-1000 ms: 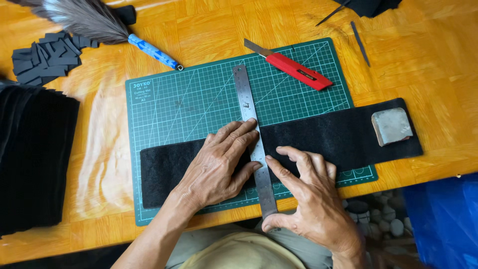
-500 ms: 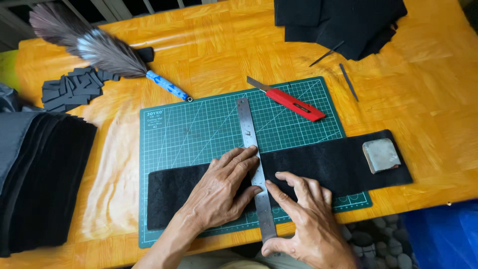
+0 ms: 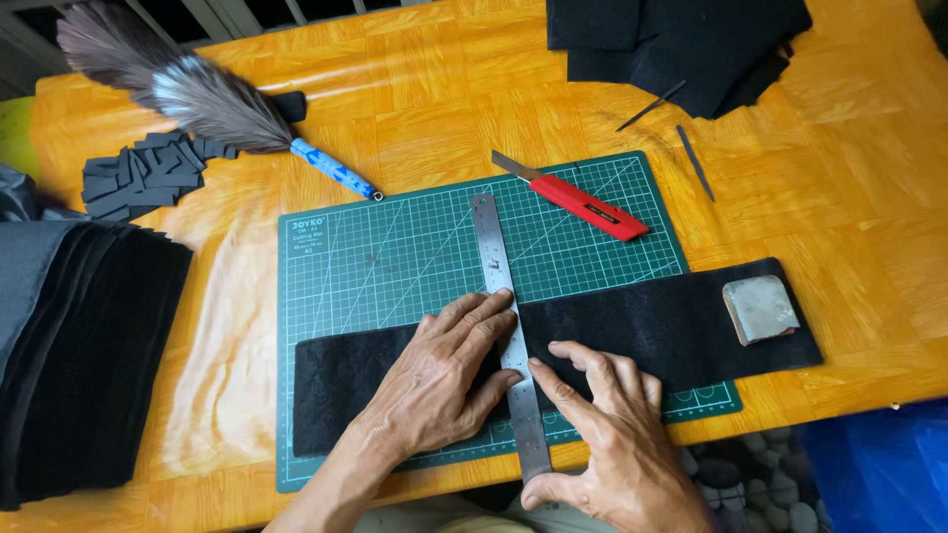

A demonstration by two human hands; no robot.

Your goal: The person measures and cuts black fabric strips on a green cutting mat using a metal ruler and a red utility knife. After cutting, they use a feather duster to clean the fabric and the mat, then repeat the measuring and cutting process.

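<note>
Now your left hand [image 3: 444, 380] still presses flat on the black felt strip [image 3: 632, 321], and your right hand [image 3: 602, 434], fingers spread, steadies the steel ruler [image 3: 504, 306]. Nothing has shifted; the red knife [image 3: 578, 202] lies untouched.

Green cutting mat [image 3: 395, 257] with a pale grid; black felt strip [image 3: 652, 326]; red knife [image 3: 583, 205] at one o'clock; orange table [image 3: 839, 207].

Glossy orange-yellow wooden table [image 3: 415, 109] with bright daylight glare, grey pebbled floor [image 3: 750, 484] below its near edge, pale railing bars [image 3: 227, 15] beyond
</note>
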